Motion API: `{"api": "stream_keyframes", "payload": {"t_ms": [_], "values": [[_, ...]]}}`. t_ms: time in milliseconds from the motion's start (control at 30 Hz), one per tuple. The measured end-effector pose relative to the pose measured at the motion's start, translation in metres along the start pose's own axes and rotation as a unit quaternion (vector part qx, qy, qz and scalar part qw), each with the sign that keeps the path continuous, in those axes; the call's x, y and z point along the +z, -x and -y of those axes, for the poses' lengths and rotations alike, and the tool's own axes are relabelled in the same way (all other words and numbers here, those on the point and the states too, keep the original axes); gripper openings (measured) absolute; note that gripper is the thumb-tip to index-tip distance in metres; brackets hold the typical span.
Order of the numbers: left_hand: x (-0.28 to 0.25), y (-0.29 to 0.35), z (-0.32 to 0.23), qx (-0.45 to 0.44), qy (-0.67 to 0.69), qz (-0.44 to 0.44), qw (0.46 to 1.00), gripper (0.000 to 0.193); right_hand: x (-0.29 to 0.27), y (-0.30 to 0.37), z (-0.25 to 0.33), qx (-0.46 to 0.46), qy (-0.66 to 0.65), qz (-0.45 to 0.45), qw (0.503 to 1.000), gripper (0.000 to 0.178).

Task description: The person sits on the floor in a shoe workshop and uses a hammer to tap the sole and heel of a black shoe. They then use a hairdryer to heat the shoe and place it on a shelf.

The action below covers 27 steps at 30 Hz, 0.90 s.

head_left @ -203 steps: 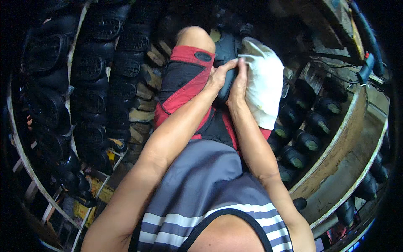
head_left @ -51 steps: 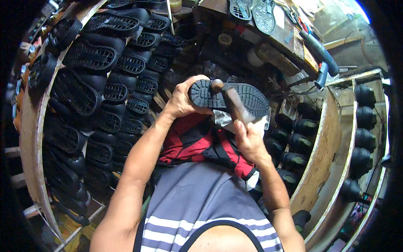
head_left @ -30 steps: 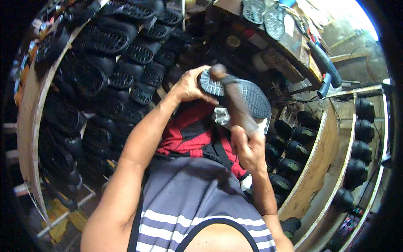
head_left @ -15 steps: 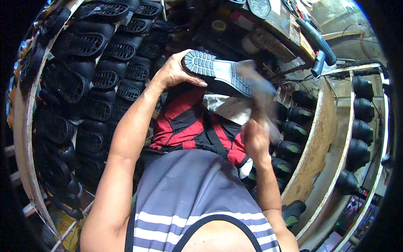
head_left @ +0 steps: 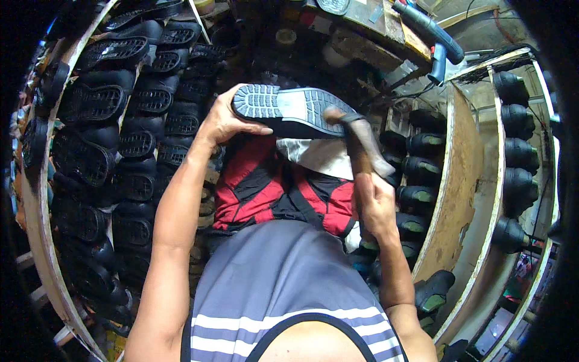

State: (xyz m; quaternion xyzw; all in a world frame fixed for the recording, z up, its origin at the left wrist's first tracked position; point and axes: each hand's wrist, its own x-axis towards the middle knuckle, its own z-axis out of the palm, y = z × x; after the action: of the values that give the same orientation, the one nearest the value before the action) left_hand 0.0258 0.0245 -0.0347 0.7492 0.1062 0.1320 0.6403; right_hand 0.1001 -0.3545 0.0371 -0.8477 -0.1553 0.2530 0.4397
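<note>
My left hand (head_left: 228,122) is closed around the heel end of a black shoe (head_left: 304,105), thumb along its near side. The shoe lies sideways over my lap, and its treaded sole, with a smooth pale middle, faces up. In my right hand (head_left: 377,205) is a hammer (head_left: 365,140), the fist wrapped round its handle. Its curved metal head, slightly blurred, is at the toe end of the sole; I cannot tell whether it touches. A white cloth (head_left: 319,158) lies on my red and black trousers (head_left: 253,187) below the shoe.
Rows of black shoe soles (head_left: 93,99) fill the rack on the left. More black shoes (head_left: 422,169) stand on shelves at the right, beside a wooden board (head_left: 449,199). A blue heat gun (head_left: 431,36) rests at the workbench (head_left: 392,30) edge, far right.
The hammer has swung and is less blurred; its head now sits by the toe end of the sole. The shoe and both hands appear shifted in the picture as the view turned.
</note>
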Motion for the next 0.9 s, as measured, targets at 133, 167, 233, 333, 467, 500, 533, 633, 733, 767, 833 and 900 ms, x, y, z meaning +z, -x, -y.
{"api": "stream_keyframes", "payload": {"t_ms": [133, 167, 233, 333, 467, 500, 533, 633, 733, 767, 833, 900], "values": [[0.002, 0.006, -0.004, -0.056, 0.038, 0.0, 0.998, 0.089, -0.001, 0.01, -0.015, -0.197, -0.323, 0.047, 0.924, 0.069], [0.001, 0.006, -0.005, -0.028, -0.006, 0.0, 1.0, 0.089, 0.002, 0.01, -0.018, -0.135, -0.39, 0.096, 0.906, 0.071], [0.0, 0.005, -0.006, 0.043, -0.089, 0.0, 0.995, 0.09, 0.0, 0.008, -0.025, -0.053, 0.037, 0.029, 0.997, 0.069], [0.0, 0.006, -0.005, -0.02, -0.03, 0.015, 0.999, 0.09, -0.001, 0.012, -0.032, -0.045, -0.079, 0.001, 0.996, 0.059], [0.001, 0.009, -0.006, -0.018, -0.045, 0.014, 0.999, 0.089, -0.009, 0.013, -0.039, -0.15, -0.191, -0.071, 0.967, 0.065], [0.001, 0.009, -0.007, -0.014, -0.041, 0.017, 0.999, 0.091, -0.012, 0.013, -0.042, -0.041, -0.118, -0.023, 0.992, 0.066], [0.001, 0.009, -0.009, 0.017, -0.068, 0.02, 0.997, 0.093, -0.016, 0.009, -0.045, 0.099, -0.107, 0.021, 0.989, 0.066], [0.0, 0.01, -0.015, -0.033, -0.064, 0.039, 0.997, 0.098, -0.023, 0.007, -0.058, 0.069, -0.082, -0.112, 0.988, 0.069], [0.003, 0.014, -0.018, -0.019, -0.093, 0.031, 0.995, 0.098, -0.028, 0.006, -0.071, -0.086, -0.322, -0.138, 0.933, 0.067], [0.004, 0.013, -0.018, 0.002, -0.09, 0.032, 0.995, 0.098, -0.027, 0.005, -0.073, -0.115, -0.398, -0.086, 0.906, 0.071], [0.007, 0.012, -0.016, 0.041, -0.1, 0.071, 0.992, 0.102, -0.032, 0.001, -0.077, 0.095, -0.14, 0.027, 0.985, 0.07], [0.007, 0.014, -0.013, 0.024, -0.06, 0.051, 0.997, 0.101, -0.036, -0.002, -0.079, 0.161, -0.171, -0.031, 0.972, 0.07]]}}
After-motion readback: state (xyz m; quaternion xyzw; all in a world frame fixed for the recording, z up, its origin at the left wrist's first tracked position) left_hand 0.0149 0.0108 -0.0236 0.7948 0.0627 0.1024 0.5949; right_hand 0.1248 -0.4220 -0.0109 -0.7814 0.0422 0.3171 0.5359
